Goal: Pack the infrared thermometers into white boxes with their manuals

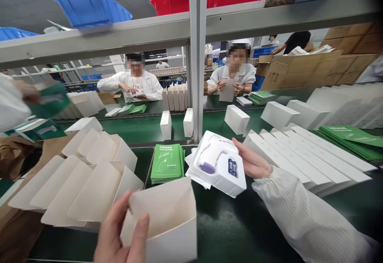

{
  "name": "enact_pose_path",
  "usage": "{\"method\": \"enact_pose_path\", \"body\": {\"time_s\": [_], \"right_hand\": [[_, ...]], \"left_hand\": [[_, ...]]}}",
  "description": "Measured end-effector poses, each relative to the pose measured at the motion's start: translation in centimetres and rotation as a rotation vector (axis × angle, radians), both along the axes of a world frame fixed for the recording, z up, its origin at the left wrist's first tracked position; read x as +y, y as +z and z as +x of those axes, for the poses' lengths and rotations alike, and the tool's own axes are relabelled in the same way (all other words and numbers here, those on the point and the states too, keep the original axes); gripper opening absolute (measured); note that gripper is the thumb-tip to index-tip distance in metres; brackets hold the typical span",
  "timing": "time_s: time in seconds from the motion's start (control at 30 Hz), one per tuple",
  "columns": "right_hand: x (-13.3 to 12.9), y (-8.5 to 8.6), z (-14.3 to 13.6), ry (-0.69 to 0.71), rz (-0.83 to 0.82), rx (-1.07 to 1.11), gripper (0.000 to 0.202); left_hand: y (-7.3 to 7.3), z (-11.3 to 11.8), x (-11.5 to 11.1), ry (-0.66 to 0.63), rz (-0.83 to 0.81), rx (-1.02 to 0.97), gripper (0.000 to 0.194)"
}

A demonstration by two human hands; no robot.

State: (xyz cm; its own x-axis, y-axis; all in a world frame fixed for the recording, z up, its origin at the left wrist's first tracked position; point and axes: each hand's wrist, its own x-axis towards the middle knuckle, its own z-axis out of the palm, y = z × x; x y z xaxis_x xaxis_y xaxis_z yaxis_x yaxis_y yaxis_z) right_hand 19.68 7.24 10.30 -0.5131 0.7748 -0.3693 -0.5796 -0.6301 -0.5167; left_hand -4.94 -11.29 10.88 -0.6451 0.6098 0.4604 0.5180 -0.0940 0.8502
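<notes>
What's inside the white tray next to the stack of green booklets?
The white tray holds a white-and-purple device in one recess and small blue items in another. Whatever lies beneath them is covered, so I can't tell.

The left hand (115,237) holds an open box (173,231), the right hand (253,161) a thermometer tray (220,170).

Box (172,237) in left hand (121,231), tray (231,187) in right hand (253,161), thermometer (211,155) in tray, booklets (165,165) behind box, papers (200,180) beside booklets, partly behind tray, cartons (82,187) left of box, belt (143,128) beyond, post (197,71) between two workers (145,85) across belt, bins (92,7) on overhead rail (98,41).
</notes>
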Motion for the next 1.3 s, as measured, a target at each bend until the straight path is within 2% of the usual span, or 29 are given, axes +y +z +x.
{"method": "enact_pose_path", "body": {"time_s": [0.07,0.13,0.2,0.3,0.43,0.8,0.93,1.03,1.3], "right_hand": [[0.0,0.6,0.4,-0.032,0.004,-0.019,0.037],[0.1,1.1,0.9,-0.064,0.014,-0.042,0.037],[0.2,1.4,1.3,-0.063,0.034,-0.051,0.037],[0.5,1.6,1.8,-0.046,0.064,-0.050,0.035],[1.4,1.5,2.5,-0.066,0.063,-0.082,0.031],[4.1,-0.4,4.2,-0.122,0.039,-0.127,0.029],[3.7,-0.2,3.0,-0.093,0.062,-0.107,0.030],[3.1,-0.3,1.5,-0.051,0.085,-0.127,0.031],[2.6,-2.1,-2.2,0.000,0.130,-0.240,0.029]], "left_hand": [[0.1,0.6,2.2,-0.267,-0.145,-0.112,0.041],[-0.6,0.8,4.4,-0.506,-0.310,-0.231,0.043],[-1.6,1.1,6.4,-0.631,-0.436,-0.326,0.045],[-2.6,1.9,8.5,-0.732,-0.532,-0.373,0.047],[-2.8,2.5,9.6,-0.781,-0.575,-0.386,0.048],[-3.2,0.8,10.0,-0.767,-0.606,-0.430,0.048],[-3.3,0.9,10.2,-0.749,-0.611,-0.430,0.051],[-3.6,1.3,10.5,-0.786,-0.609,-0.445,0.053],[-3.5,1.9,10.4,-0.853,-0.586,-0.468,0.058]]}}
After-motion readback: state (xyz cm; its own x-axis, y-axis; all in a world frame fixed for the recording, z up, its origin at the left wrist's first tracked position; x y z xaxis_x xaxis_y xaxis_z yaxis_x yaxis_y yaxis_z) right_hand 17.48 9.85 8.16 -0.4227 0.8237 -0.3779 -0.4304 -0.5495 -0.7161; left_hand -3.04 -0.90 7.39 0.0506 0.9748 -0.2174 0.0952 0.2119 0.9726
